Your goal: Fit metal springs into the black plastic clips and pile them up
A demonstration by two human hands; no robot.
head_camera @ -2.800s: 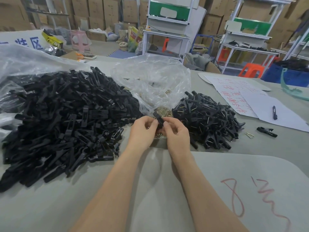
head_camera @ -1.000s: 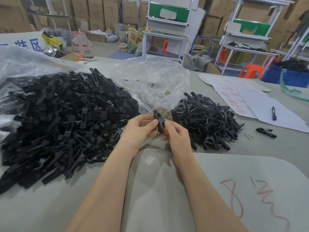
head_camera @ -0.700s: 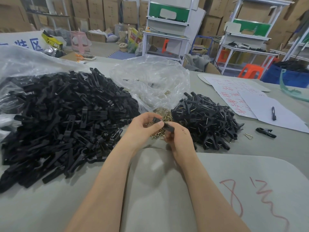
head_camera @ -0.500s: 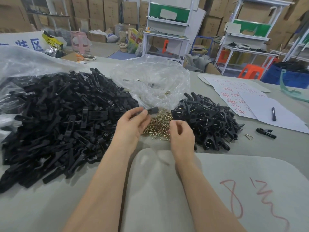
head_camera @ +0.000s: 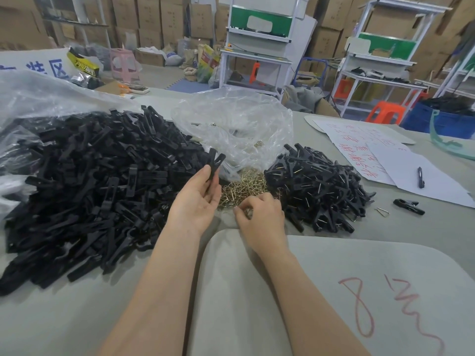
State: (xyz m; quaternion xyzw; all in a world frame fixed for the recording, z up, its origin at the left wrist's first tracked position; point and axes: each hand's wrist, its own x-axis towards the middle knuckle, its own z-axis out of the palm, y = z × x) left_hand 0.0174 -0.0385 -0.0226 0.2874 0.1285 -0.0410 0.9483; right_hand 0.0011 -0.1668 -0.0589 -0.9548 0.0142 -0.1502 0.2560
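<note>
Left grip [head_camera: 196,201] pinching one clip [head_camera: 215,160], two piles [head_camera: 102,181]

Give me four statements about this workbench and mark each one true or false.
1. The left hand holds a black clip raised off the table. True.
2. The right hand rests on the pen. False: it is at the near edge of the metal springs; the pen lies on the paper.
3. The springs lie between the large clip pile and the smaller clip pile. True.
4. The single clip lies on the paper. False: it lies on bare table beside it.
</note>
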